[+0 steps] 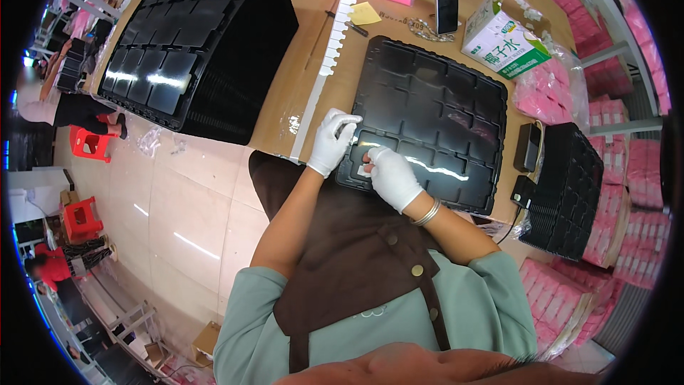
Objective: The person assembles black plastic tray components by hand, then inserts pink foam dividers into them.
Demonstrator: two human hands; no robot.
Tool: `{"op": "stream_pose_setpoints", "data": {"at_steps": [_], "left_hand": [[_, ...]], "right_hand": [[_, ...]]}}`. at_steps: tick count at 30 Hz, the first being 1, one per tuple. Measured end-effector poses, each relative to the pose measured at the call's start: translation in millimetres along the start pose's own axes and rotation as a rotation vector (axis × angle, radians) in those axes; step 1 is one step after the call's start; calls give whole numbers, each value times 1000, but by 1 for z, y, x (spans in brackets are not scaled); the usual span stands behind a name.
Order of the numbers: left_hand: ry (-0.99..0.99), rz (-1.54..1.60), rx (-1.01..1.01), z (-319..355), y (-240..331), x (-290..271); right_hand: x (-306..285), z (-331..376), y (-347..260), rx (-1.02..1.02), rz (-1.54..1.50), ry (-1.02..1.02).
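A black plastic tray point(434, 110) with a grid of shallow compartments lies on the cardboard-covered table before me. My left hand point(332, 144), in a white glove, has its fingers curled at the tray's left edge. Over the near left compartment is my right hand point(394, 178), also gloved, with bare fingertips showing. Its fingers are drawn together, and whatever is between them is hidden. Just beside those fingertips a small whitish piece point(364, 170) shows in the compartment.
Left stands a tall stack of black trays point(206, 50); another tray stack point(568, 189) is at right. A toothed white strip point(329, 57) crosses the table. Farther back are a phone point(447, 6), a printed carton point(502, 36) and bagged pink packs point(545, 93). Two red stools stand left.
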State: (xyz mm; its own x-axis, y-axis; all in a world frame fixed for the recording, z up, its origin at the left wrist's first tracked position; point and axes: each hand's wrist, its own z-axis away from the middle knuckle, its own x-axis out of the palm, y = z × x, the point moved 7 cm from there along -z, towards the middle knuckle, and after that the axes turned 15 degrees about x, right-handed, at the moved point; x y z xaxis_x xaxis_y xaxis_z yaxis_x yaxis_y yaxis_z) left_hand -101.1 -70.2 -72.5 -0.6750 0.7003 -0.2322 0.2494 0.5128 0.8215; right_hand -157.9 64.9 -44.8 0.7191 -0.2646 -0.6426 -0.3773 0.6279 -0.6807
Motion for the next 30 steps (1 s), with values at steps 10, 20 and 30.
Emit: {"op": "stream_pose_setpoints", "data": {"at_steps": [10, 20, 30], "left_hand": [[-32, -64, 75, -6, 2, 4], [-54, -50, 54, -4, 2, 3], [-37, -91, 10, -1, 2, -1]], "right_hand": [[-34, -15, 4, -30, -568, 40], [-438, -124, 99, -65, -25, 1065], [-478, -84, 203, 151, 190, 1290]]}}
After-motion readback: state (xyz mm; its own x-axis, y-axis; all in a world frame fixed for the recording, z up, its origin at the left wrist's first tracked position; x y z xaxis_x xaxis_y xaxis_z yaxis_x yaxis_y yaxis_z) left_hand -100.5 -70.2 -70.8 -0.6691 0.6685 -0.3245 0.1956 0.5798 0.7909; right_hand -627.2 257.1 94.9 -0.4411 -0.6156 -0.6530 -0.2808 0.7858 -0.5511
